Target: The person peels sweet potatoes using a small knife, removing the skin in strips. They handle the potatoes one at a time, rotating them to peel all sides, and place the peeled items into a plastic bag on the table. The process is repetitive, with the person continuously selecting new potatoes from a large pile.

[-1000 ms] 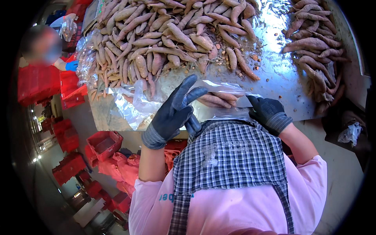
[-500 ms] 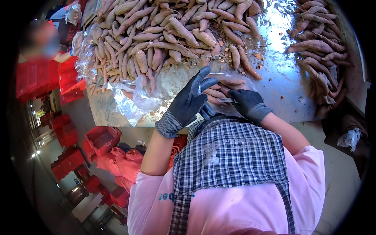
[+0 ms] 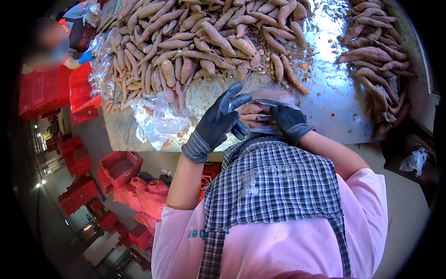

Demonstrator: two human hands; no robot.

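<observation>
A clear plastic bag (image 3: 275,96) with several sweet potatoes (image 3: 251,111) inside lies at the table's near edge, in front of my apron. My right hand (image 3: 288,122), in a dark grey glove, has its fingers curled on the bag's right side, gripping the plastic; the fingertips are partly hidden. To the left of the bag, my gloved left hand (image 3: 217,118) is raised with fingers apart, thumb side toward the potatoes. Nothing shows in its grasp.
A large heap of sweet potatoes (image 3: 186,44) covers the far part of the metal table (image 3: 330,111). A second pile (image 3: 374,56) lines the right side. Loose clear bags (image 3: 160,123) lie at left. Red crates (image 3: 121,166) stand on the floor. A co-worker (image 3: 74,61) stands far left.
The bag's plastic has folded over the sweet potatoes on its far side. My right hand has turned slightly toward me, and my left has shifted a little left.
</observation>
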